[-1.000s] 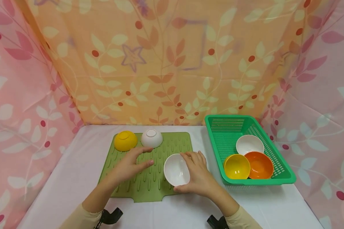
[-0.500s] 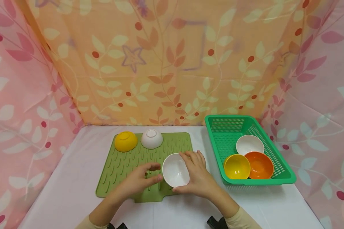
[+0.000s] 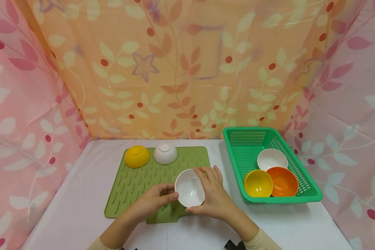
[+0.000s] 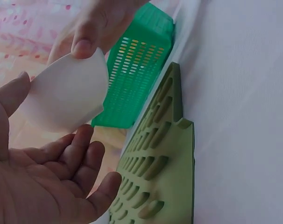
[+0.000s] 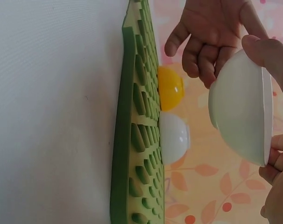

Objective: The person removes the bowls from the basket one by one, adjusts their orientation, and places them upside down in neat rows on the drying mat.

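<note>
A white bowl (image 3: 190, 188) is held above the front right of the green drying mat (image 3: 125, 194), its hollow facing the head camera. My right hand (image 3: 215, 194) grips its right rim, thumb low and fingers at the top. My left hand (image 3: 153, 199) is at the bowl's left side, thumb at the rim and fingers behind. In the left wrist view, the fingers (image 4: 83, 135) of that hand meet the underside near the foot ring. An upturned yellow bowl (image 3: 137, 156) and an upturned white bowl (image 3: 165, 153) sit along the mat's back edge.
A green plastic basket (image 3: 232, 159) stands on the right, holding a white bowl (image 3: 272, 158), an orange bowl (image 3: 284, 182) and nested yellow bowls (image 3: 258, 184). White cloth (image 3: 81, 194) covers the table. Patterned fabric walls (image 3: 175, 104) enclose the back and sides.
My left hand has come forward and right, from over the mat to the white bowl's left edge. My right hand keeps its grip, and the bowl has shifted slightly left.
</note>
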### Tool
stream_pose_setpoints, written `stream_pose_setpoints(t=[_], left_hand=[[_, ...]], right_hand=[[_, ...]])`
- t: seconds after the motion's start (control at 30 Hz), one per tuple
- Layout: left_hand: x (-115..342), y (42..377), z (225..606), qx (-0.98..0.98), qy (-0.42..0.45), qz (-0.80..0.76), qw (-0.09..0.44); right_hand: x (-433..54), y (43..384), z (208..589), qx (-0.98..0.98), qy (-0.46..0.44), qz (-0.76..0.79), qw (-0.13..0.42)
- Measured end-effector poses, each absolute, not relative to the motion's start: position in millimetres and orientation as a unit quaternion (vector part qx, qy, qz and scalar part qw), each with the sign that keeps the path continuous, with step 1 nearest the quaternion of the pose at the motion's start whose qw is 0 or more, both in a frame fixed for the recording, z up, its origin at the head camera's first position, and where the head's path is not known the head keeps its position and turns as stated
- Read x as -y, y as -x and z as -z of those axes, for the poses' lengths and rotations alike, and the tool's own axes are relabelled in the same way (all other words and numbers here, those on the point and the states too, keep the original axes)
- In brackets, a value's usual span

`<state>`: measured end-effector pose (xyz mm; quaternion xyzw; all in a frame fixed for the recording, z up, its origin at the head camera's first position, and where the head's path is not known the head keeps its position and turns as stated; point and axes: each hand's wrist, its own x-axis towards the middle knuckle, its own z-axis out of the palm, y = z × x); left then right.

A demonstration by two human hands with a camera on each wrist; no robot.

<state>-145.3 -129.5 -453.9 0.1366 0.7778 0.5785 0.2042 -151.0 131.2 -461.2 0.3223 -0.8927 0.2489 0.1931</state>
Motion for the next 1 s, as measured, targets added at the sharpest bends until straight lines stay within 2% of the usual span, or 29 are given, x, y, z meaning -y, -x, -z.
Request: stream_pose_setpoints(t=[0.2, 0.33, 0.5, 0.63, 0.8, 0.9, 1.0], left_hand=[[127, 147, 455, -0.751, -0.114, -0.617, 0.206], [127, 147, 456, -0.763, -0.109, -0.615, 0.168], [127, 145, 452, -0.829, -0.147, -0.536, 0.052], [128, 143, 448, -0.867, -0.212, -0.447, -0.053], [130, 141, 445, -0.875, -0.307, -0.325, -0.184], [130, 140, 445, -0.862, -0.349, -0.286, -0.231], [130, 140, 443, -0.851, -0.377, -0.267, -0.250]], right_hand=[[-128, 148, 462, 0.886, -0.325, -0.256, 0.209], [-128, 145, 458, 0.880, -0.328, -0.285, 0.190], [-134, 144, 449, 0.874, -0.281, -0.375, 0.129], [-139, 146, 445, 0.864, -0.218, -0.450, 0.051], [-144, 151, 443, 0.840, -0.199, -0.502, -0.046], [-146, 153, 444, 0.828, -0.204, -0.515, -0.088], [-146, 155, 446, 0.814, -0.212, -0.528, -0.112]])
